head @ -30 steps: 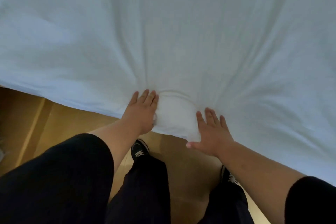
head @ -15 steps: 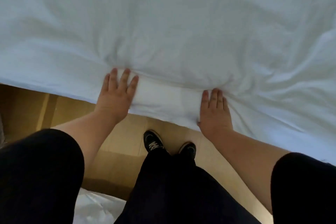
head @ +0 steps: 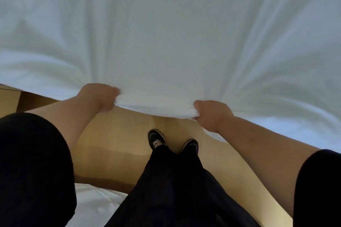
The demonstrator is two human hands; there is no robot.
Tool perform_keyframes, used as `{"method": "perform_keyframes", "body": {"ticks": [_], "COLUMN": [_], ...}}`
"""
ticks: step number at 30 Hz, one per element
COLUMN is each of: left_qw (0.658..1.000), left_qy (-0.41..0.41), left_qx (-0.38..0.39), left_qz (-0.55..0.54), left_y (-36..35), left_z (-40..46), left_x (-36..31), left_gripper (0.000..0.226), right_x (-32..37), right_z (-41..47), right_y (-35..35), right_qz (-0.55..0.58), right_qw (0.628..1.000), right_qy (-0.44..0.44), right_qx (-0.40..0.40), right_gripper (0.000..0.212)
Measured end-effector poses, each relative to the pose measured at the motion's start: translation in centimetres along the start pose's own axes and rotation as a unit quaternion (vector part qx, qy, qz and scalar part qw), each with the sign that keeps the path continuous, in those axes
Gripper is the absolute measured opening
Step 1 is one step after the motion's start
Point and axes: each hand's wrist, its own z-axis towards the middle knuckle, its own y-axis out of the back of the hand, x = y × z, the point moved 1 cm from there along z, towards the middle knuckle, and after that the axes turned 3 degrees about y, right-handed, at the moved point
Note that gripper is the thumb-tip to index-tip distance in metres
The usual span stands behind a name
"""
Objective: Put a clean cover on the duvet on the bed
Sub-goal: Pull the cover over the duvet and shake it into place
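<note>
The white duvet cover [head: 169, 38] fills the whole upper part of the view, from nine o'clock across twelve to three o'clock, spread out and lifted at its near edge; whether the duvet itself lies inside it cannot be told; the near edge runs across the middle of the picture and sags a little between the two fists; folds fan outward from each grip, toward ten o'clock on the left side and toward two o'clock on the right, and the stretch between them looks pulled smooth; the left hand [head: 100, 96] sits just left of centre, fingers curled tight round a bunched roll of the cover's edge, knuckles up; the right hand [head: 212, 114] sits just right of centre and slightly lower, likewise clenched on the edge with the cloth gathered under the fingers; the two hands are apart, with a thick rolled hem of fabric between them; both forearms are bare and run down toward seven and five o'clock into black sleeves [head: 33, 167]; below the cloth at six o'clock a wooden floor [head: 114, 134] shows, light brown with plank lines; on it stand two black shoes [head: 156, 139] with white laces, toes pointing toward twelve o'clock, under black trousers [head: 175, 190]; at seven o'clock, beside the trousers, a piece of white cloth [head: 96, 201] lies on the floor
</note>
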Motion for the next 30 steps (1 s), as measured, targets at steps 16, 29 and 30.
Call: {"method": "perform_keyframes", "body": {"ticks": [16,29,30], "left_qw": [0.993,0.972,0.974], "left_qy": [-0.099,-0.113,-0.101], "left_qx": [0.0,-0.157,-0.158], "left_qz": [-0.058,-0.132,-0.127], "left_y": [-5.7,-0.4,-0.1], "left_z": [-2.5,3.4,3.9], "left_x": [-0.6,35.6,38.3], "left_gripper": [0.059,0.034,0.033], "right_x": [3.8,36.9,39.2], "right_z": [-0.3,19.7,20.9], "right_y": [-3.8,16.4,17.6], "right_qz": [-0.054,0.012,0.004], "right_qw": [0.981,0.992,0.994], "right_qy": [-0.116,-0.11,-0.1], "right_qx": [0.143,0.055,0.041], "right_gripper": [0.059,0.055,0.057]}}
